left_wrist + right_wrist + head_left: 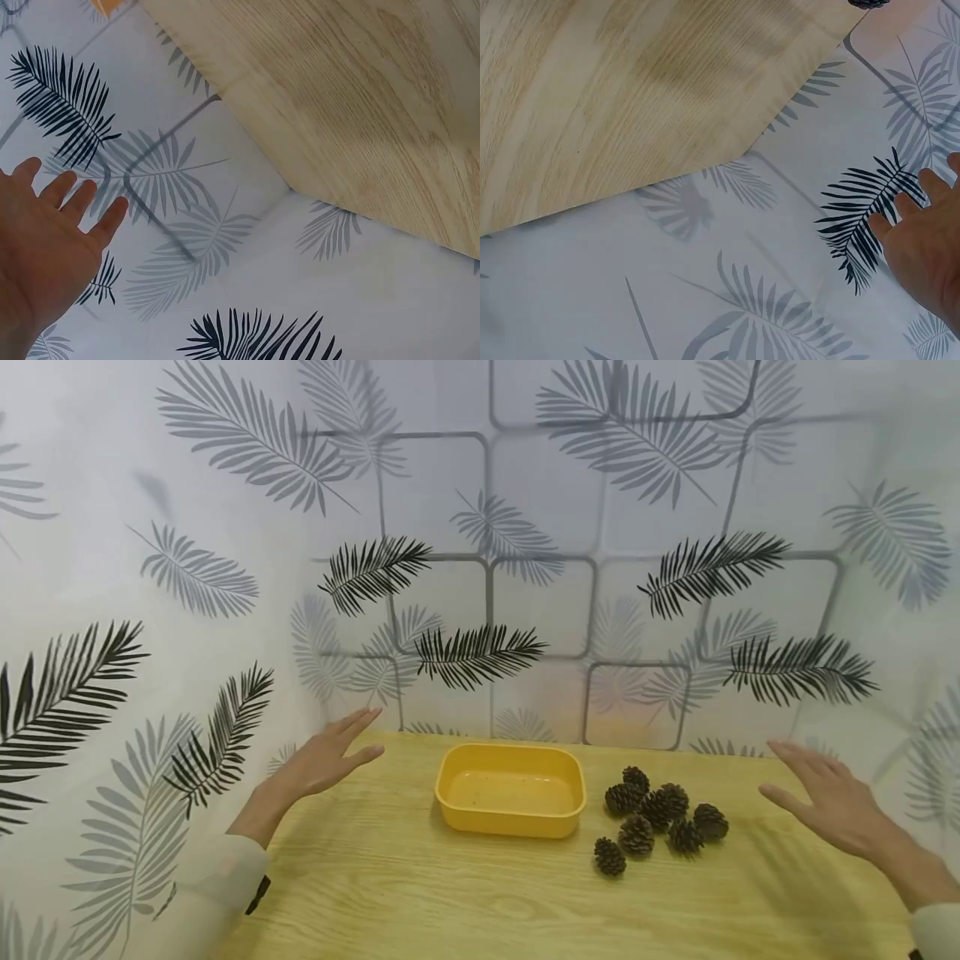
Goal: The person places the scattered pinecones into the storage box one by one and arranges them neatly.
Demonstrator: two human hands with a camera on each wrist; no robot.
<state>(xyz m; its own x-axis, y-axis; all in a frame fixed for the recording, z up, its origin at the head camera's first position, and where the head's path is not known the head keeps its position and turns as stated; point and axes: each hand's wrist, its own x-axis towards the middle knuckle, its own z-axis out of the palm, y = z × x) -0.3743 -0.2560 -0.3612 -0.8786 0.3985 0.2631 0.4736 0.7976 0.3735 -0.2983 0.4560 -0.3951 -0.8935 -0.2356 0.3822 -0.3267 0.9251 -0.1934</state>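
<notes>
A yellow rectangular tub stands on the wooden table toward its back edge, its inside facing up. Just right of it lies a loose group of several brown pine cones. My left hand is raised over the table's left side, fingers straight, holding nothing. On the right, my right hand hovers in the same way, fingers extended, to the right of the pine cones. Both wrist views show the hands with spread, relaxed fingers and nothing in them.
The light wood tabletop runs up to a pale curtain printed with dark and grey leaves. The curtain also hangs along the left and right sides, close to both hands. Grey bars show through it at the back.
</notes>
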